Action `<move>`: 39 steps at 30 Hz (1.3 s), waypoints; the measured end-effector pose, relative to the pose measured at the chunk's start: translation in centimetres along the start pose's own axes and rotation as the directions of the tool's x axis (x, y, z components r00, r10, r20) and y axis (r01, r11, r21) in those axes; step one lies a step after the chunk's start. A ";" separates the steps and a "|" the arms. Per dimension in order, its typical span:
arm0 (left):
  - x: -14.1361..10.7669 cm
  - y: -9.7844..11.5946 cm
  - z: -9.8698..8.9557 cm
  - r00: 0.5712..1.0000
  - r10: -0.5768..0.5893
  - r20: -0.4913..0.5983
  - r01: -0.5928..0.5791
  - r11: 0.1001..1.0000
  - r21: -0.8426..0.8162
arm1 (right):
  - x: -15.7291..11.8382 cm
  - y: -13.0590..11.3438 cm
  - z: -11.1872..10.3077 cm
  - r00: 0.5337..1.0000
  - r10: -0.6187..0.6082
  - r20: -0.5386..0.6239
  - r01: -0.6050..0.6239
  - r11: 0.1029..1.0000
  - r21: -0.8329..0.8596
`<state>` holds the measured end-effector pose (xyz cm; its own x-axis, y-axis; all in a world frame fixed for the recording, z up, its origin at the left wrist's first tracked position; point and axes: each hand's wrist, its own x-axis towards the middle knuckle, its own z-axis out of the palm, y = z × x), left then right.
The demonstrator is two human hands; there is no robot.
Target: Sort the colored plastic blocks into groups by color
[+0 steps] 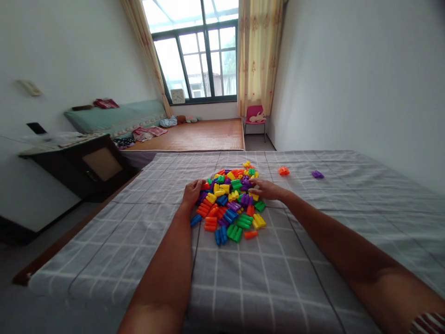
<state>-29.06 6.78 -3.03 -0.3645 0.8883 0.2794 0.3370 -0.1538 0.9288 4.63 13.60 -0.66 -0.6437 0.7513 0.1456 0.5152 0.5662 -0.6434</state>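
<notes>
- In the head view, a pile of coloured plastic pieces (229,197) lies on the grey checked cloth (114,232), directly between the person's two hands
- The left grip (193,191) is at the pile's left edge, fingers curled inward by a red piece (206,186); whether they have hold of it, I cannot tell
- The right grip (268,189) reaches in from the opposite edge, finger and thumb slightly parted beside purple and yellow pieces; I cannot tell if anything is pinched between them
- So the pile lies rightward of the left grip and leftward of the right one, each close against its own side
- No single long axis rules the heap: the blue piece (220,236) at the front points roughly toward the person, while the lone orange piece (251,234) lies nearly crosswise, nearer the right hand
- An orange cluster (284,171) and a purple cluster (317,174) sit apart beyond the right hand, well away from the left
</notes>
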 end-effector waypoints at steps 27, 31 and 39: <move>1.2 -1.9 -0.3 0.989 0.059 -0.134 -0.050 0.997 0.065 | 8.4 -3.1 2.0 0.956 -0.080 -0.281 0.009 0.969 -0.245; 1.0 -1.7 -0.3 0.989 0.062 -0.137 -0.052 0.996 0.077 | 10.7 -4.7 2.3 0.983 -0.123 -0.135 0.082 0.958 -0.273; 0.8 -1.3 -0.3 0.991 0.053 -0.125 -0.042 0.995 0.090 | 8.9 -3.5 1.0 0.957 -0.001 -0.289 0.011 0.999 0.034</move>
<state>-30.08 7.52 -3.91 -0.4515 0.8178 0.3568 0.4293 -0.1514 0.8904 -3.47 18.00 2.10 -0.4531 0.8167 0.3574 0.4885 0.5628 -0.6668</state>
